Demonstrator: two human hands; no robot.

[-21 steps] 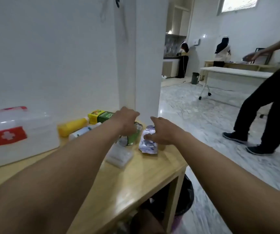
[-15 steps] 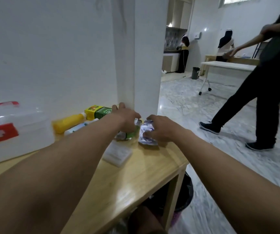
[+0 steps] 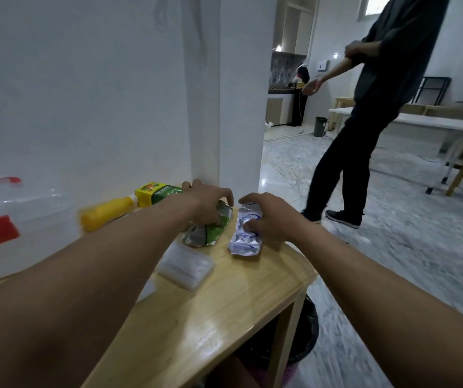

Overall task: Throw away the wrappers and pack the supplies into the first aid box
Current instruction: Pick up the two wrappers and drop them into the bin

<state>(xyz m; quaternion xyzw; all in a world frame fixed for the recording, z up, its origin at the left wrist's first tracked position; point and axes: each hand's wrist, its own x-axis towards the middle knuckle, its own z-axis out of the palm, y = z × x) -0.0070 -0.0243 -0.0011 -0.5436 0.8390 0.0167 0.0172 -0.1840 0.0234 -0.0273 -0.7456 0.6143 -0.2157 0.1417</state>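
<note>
My left hand point(image 3: 206, 203) is closed on a crumpled green and silver wrapper point(image 3: 210, 233) lying on the wooden table point(image 3: 210, 317). My right hand point(image 3: 269, 217) grips a white and blue foil wrapper point(image 3: 244, 239) beside it. A clear flat plastic case point(image 3: 185, 266) lies just in front of the green wrapper. A yellow bottle point(image 3: 107, 212) and a yellow-green carton point(image 3: 156, 193) rest by the wall. The white first aid box point(image 3: 6, 228) with a red cross label stands shut at the far left.
A white pillar point(image 3: 238, 93) rises right behind the wrappers. A dark bin point(image 3: 303, 343) sits on the floor under the table's right end. A person in black point(image 3: 364, 121) stands close on the right; another stands far back near a small bin point(image 3: 320, 126).
Both hands have kept their hold on the two wrappers. The view has dropped and turned slightly, and the person in black has stepped closer to the table.
</note>
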